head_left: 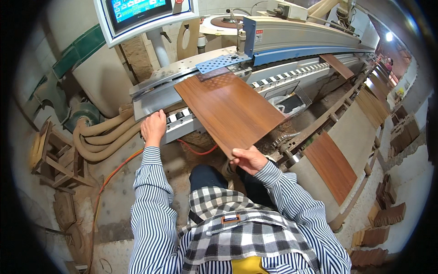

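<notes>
My right hand pinches the near corner of a brown wood-grain panel, thumb on top. The panel lies aslant across the front of a long machine, its far edge under or against a blue perforated plate. My left hand is closed over the front edge of the machine's metal bed, apart from the panel; its fingertips are partly hidden. Beside that hand runs a roller track with black rollers.
A touch-screen panel stands on a post at the far left. Ribbed hoses curl beside a wooden stool. Another brown panel rides farther along the machine. To the right, a conveyor carries a brown board; stacked boards lie beyond.
</notes>
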The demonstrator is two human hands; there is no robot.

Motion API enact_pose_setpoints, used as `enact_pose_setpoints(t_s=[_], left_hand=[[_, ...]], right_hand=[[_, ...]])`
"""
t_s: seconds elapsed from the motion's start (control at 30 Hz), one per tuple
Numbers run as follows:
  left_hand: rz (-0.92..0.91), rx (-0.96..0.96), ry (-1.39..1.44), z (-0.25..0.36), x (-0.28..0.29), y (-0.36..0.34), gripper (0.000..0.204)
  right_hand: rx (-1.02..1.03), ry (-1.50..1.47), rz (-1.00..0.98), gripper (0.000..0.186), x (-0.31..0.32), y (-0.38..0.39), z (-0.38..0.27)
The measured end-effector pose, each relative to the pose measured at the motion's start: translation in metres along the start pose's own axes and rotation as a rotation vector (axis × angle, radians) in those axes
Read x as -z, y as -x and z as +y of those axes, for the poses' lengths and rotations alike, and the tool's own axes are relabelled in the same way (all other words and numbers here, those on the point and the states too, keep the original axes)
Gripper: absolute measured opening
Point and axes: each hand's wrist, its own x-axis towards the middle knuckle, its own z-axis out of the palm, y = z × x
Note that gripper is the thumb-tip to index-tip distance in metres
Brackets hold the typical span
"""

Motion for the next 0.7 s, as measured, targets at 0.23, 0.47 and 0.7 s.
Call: enact_pose_setpoints(t_s=[0.23, 0.47, 0.7], left_hand=[[0.000, -0.003, -0.002, 0.001, 0.001, 0.000, 0.043], [-0.004, 0.000, -0.004, 0.002, 0.000, 0.000, 0.042], [-0.050, 0.016, -0.006, 0.003, 0.004, 0.000, 0.043]], right_hand=[[-0.089, 0.205, -0.201, 0.029, -0.025, -0.032, 0.014], [0.017, 0.291, -0.154, 0.027, -0.020, -0.036, 0.027], [0.115, 0.381, -0.013, 0.025, -0.009, -0.031, 0.023]])
